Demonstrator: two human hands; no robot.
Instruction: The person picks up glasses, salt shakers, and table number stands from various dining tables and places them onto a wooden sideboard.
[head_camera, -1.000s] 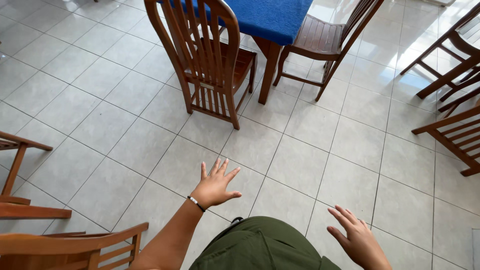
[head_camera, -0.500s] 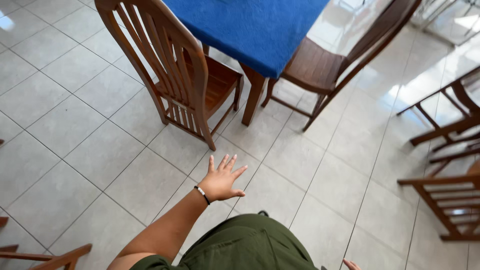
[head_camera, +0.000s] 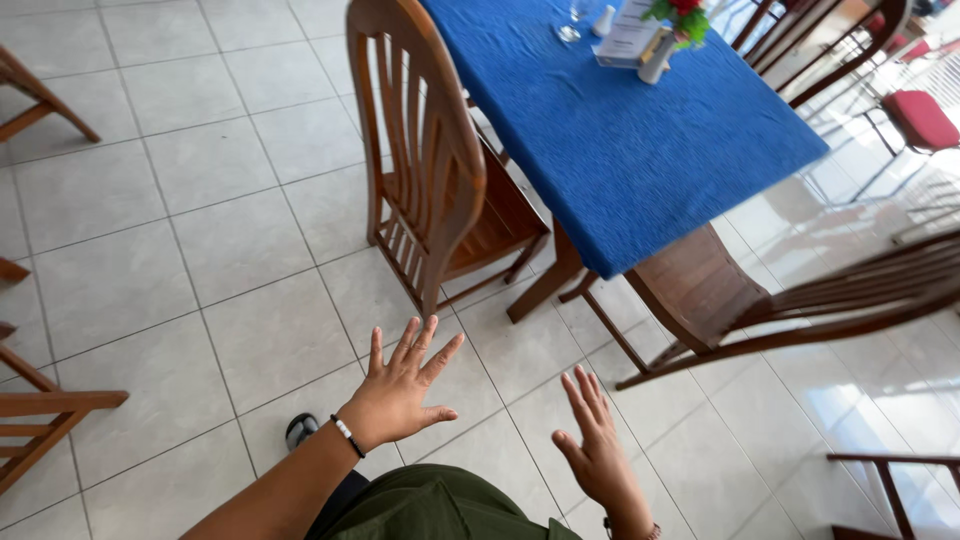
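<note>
My left hand (head_camera: 400, 385) is stretched out in front of me with its fingers spread, holding nothing; a thin bracelet circles the wrist. My right hand (head_camera: 598, 445) is lower and to the right, also spread and empty. Both hover above the pale tiled floor (head_camera: 200, 270). The nearest thing is a brown wooden chair (head_camera: 430, 170) with a slatted back, just beyond my left hand. It stands pushed up to a table with a blue cloth (head_camera: 620, 130).
A second wooden chair (head_camera: 760, 300) stands at the table's near right corner. The table top carries a glass, shakers, a card and flowers (head_camera: 640, 30). More wooden chairs (head_camera: 30, 420) sit at the left edge, and a red-cushioned one (head_camera: 920, 115) at far right.
The view has moved toward the table, which now fills the upper right. My right hand has come back into sight beside the left, and both hands are closer to the chair.
</note>
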